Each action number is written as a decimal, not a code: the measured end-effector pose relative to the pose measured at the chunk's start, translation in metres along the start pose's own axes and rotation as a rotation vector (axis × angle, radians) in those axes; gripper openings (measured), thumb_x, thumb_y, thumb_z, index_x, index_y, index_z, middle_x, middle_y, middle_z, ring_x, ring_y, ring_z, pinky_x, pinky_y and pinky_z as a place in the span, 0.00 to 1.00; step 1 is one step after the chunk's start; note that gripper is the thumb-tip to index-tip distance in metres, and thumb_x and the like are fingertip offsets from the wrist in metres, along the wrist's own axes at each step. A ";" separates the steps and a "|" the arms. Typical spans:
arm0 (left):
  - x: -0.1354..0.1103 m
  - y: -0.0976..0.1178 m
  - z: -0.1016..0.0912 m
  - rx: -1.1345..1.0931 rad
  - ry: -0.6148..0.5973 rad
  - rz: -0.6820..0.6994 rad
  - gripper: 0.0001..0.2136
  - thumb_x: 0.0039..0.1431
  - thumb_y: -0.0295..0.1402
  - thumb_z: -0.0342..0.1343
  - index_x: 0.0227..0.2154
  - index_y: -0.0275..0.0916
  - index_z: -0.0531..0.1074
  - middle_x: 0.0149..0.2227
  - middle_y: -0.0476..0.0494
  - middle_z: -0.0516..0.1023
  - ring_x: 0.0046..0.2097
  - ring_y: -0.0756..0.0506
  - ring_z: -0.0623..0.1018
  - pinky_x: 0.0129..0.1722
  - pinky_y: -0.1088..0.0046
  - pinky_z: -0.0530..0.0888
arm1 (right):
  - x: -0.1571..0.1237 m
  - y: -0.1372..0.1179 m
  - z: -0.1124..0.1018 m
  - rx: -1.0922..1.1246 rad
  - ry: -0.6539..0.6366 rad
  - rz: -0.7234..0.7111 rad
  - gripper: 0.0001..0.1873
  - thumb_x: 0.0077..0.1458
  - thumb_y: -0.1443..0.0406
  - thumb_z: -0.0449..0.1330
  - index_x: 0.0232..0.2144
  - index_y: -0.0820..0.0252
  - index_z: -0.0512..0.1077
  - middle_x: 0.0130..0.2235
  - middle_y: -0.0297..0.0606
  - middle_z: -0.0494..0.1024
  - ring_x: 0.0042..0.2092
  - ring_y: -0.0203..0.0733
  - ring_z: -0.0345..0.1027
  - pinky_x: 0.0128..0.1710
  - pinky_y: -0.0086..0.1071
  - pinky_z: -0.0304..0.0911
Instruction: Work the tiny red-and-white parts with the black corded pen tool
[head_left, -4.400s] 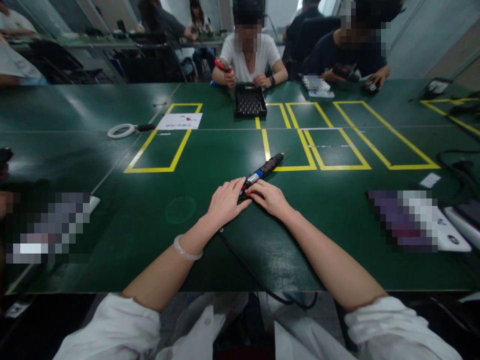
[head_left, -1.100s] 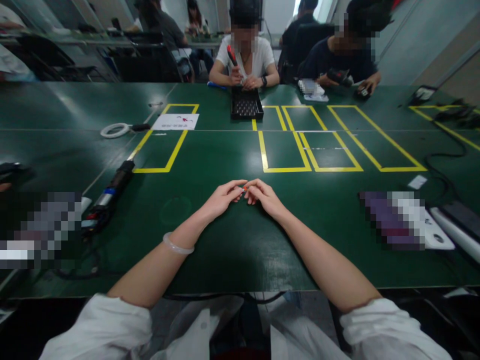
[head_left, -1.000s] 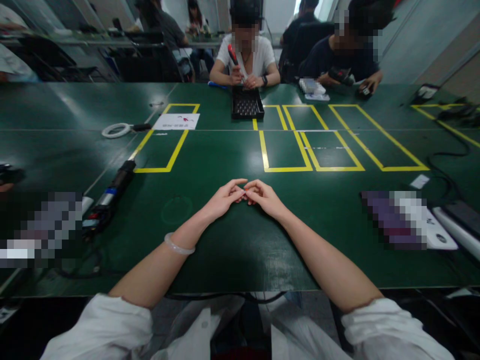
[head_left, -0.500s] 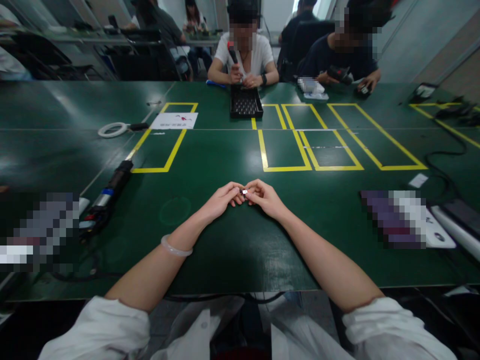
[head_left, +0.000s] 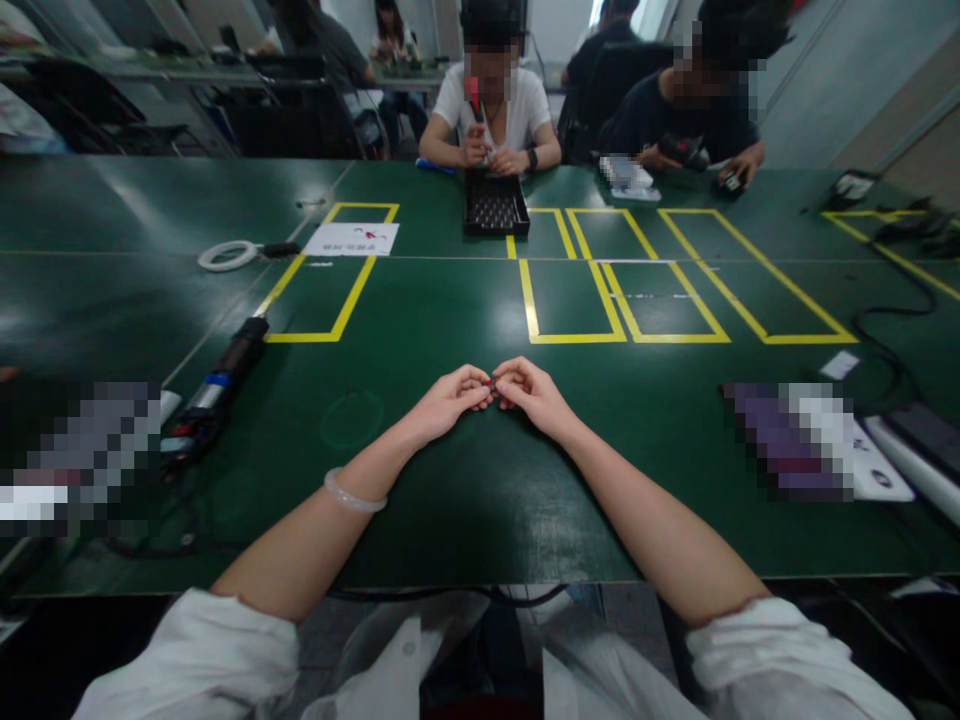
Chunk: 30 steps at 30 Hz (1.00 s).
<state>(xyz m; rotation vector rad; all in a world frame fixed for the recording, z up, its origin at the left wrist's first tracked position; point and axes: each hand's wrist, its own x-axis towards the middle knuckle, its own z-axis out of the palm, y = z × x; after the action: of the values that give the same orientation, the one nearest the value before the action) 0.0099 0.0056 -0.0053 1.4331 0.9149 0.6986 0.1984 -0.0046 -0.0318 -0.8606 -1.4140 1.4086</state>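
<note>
- One small red-and-dark part (head_left: 492, 384) is held up over the near half of the table (head_left: 450, 540), at the point where the fingertips of two hands are brought together; whether it is made of one piece or two cannot be told.
- By the left hand (head_left: 456, 394) the part is pinched from the nine o'clock side, thumb and forefinger nearly closed and the other fingers loosely curled.
- By the right hand (head_left: 529, 394) it is gripped from the three o'clock side in a similar narrow pinch, fingers bent.
- One bracelet (head_left: 356, 493) is worn on the left wrist.
- One electric screwdriver (head_left: 217, 385) is laid at nine o'clock from the hands, well apart, its bit pointed toward one o'clock.
- One white ring (head_left: 227, 256) is seen at ten o'clock, and one printed sheet (head_left: 352, 239) between ten and eleven.
- One black tray (head_left: 471, 217) is placed at twelve o'clock, in front of one co-worker (head_left: 491, 110) by whom one red-handled tool (head_left: 474, 98) is held.
- One more person, in dark clothing (head_left: 682, 115), is seated at one o'clock.
- Four yellow tape outlines (head_left: 577, 338) are marked on the table, with part of a fifth at two o'clock.
- One white tag (head_left: 839, 365) is left at three o'clock.
</note>
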 end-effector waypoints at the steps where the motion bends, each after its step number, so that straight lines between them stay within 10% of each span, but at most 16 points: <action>1: 0.000 0.000 0.000 -0.002 0.002 0.003 0.15 0.54 0.39 0.60 0.39 0.35 0.68 0.33 0.47 0.74 0.35 0.50 0.73 0.40 0.70 0.70 | 0.000 -0.001 0.000 -0.005 0.008 -0.002 0.17 0.54 0.53 0.63 0.39 0.58 0.67 0.31 0.32 0.73 0.29 0.33 0.68 0.30 0.29 0.65; 30: 0.000 -0.003 -0.003 0.016 0.049 0.056 0.13 0.52 0.32 0.62 0.39 0.35 0.68 0.37 0.47 0.73 0.38 0.50 0.74 0.42 0.72 0.68 | -0.005 -0.003 0.000 -0.530 0.018 -0.228 0.10 0.54 0.68 0.60 0.41 0.58 0.69 0.36 0.34 0.72 0.32 0.34 0.65 0.30 0.28 0.61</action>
<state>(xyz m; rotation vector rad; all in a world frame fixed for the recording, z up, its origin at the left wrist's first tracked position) 0.0073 0.0069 -0.0081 1.4655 0.9234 0.7725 0.2000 -0.0099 -0.0292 -0.9954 -1.8441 0.8603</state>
